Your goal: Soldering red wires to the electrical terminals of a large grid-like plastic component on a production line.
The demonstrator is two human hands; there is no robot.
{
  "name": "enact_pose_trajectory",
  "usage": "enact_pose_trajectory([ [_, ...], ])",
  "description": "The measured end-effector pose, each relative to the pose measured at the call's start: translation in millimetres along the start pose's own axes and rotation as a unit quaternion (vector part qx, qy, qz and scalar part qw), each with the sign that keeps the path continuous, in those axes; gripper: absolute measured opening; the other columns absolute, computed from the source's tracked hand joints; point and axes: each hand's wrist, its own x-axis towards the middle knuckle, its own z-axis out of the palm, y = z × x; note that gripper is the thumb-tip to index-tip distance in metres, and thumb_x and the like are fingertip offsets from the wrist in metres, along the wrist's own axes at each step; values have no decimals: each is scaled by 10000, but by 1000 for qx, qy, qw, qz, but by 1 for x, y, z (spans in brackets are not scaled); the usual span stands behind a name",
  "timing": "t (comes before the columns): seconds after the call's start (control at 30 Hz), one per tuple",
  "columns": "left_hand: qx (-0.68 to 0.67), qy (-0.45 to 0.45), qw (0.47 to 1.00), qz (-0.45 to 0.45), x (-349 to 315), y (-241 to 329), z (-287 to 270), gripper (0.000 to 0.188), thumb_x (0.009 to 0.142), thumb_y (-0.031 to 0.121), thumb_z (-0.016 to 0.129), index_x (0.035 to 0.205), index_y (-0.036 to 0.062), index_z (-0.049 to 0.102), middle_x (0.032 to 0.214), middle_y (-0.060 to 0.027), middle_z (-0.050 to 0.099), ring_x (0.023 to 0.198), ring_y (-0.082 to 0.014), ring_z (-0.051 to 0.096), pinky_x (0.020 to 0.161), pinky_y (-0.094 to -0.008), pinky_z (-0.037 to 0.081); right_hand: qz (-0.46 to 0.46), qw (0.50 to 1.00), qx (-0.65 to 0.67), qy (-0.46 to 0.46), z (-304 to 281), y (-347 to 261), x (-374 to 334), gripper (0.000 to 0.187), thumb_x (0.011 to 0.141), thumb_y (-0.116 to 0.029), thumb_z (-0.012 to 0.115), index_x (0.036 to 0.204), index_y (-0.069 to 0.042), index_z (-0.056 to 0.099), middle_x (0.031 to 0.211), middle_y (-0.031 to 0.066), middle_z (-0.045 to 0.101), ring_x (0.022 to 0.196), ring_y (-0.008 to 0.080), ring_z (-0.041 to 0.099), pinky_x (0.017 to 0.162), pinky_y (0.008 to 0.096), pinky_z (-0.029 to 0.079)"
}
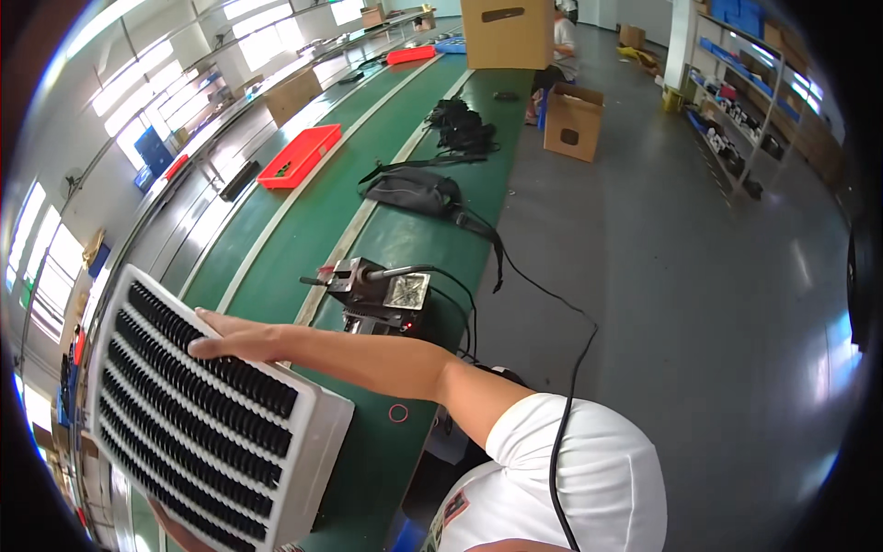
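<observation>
The bare right arm (483, 400) leaves a loose white short fabric sleeve (533, 428) low in the frame, right of centre. The elbow (446, 371) is slightly bent, and the forearm (359, 359) runs leftward, nearly level. The wrist (279, 341) is almost straight. The bare right hand (237, 339), left of centre, is in a holding pose: fingers (218, 320) extended to the left, thumb (206, 349) parted below them. Of the left hand or forearm (173, 526), only a narrow bare strip shows at the lower left edge; its grip is hidden.
</observation>
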Motion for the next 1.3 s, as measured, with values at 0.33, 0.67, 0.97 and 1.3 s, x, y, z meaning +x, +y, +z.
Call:
enact_pose_trajectory([
  [0.33,50,265,963,18,-162,-15,102,673,977,299,625,1534,71,325,1421,-223,502,1190,-312,576,965,-428,511,-131,985,-112,7,3,24,-148,940,978,-654,445,1605,-65,67,1663,208,71,1518,390,136,1234,507,160],
  [0.67,157,245,920,261,-190,-4,130,756,911,219,704,1514,9,299,1405,-208,460,1236,-343,498,1035,-468,404,-219,972,-16,85,20,55,-174,603,1032,-227,471,1563,-15,278,1545,169,385,1349,284,421,1123,398,322],
  [0.97,148,249,935,207,-197,4,142,761,921,199,695,1526,12,274,1410,-197,444,1211,-357,499,1050,-463,389,-182,971,-68,137,29,60,-179,563,1013,-192,465,1523,5,329,1494,173,445,1292,310,466,1095,406,345],
  [1.3,103,436,870,208,-299,-28,141,485,958,176,653,1392,32,489,1267,-104,595,1063,-204,573,920,-318,452,-122,883,217,397,-5,28,-284,424,949,-91,665,1325,-104,471,1021,83,633,668,142,569,510,231,428],
])
